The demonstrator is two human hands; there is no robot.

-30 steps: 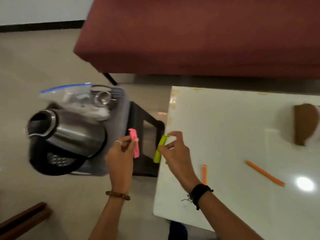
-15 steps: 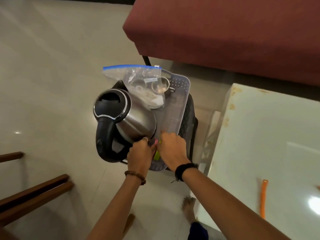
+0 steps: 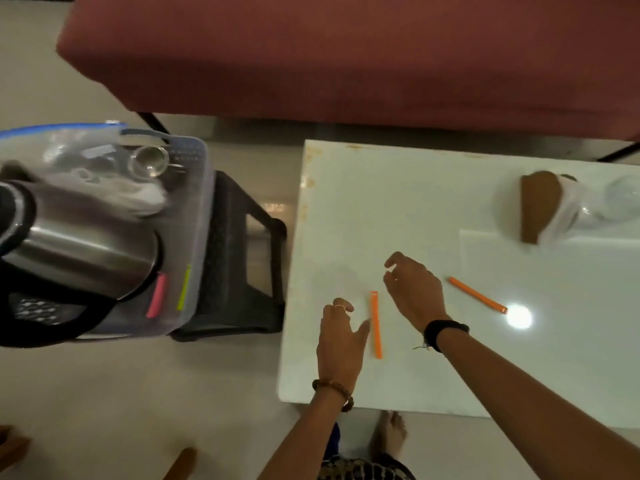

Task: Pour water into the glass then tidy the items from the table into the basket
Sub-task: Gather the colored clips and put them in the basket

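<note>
Two orange sticks lie on the white table [image 3: 450,368]. The near orange stick [image 3: 375,323] lies between my hands; my left hand [image 3: 341,337] is just left of it and my right hand [image 3: 414,289] just right, both empty with fingers apart. The second orange stick [image 3: 477,294] lies farther right. The grey basket [image 3: 199,216] sits on a black stool [image 3: 242,258] left of the table. It holds a steel kettle [image 3: 79,244], a pink stick [image 3: 156,295], a yellow-green stick [image 3: 184,287], a zip bag [image 3: 69,150] and a small metal cup [image 3: 148,161]. A glass [image 3: 620,199] is at the table's far right.
A dark red sofa [image 3: 346,57] runs along the far side of the table. A brown item in clear plastic [image 3: 540,206] lies near the glass. A bright light reflection [image 3: 518,317] shows on the tabletop. My bare foot [image 3: 389,434] is below the table's near edge.
The pink and yellow-green sticks went from my hands into the basket. Both hands came back to the table, empty, on either side of an orange stick.
</note>
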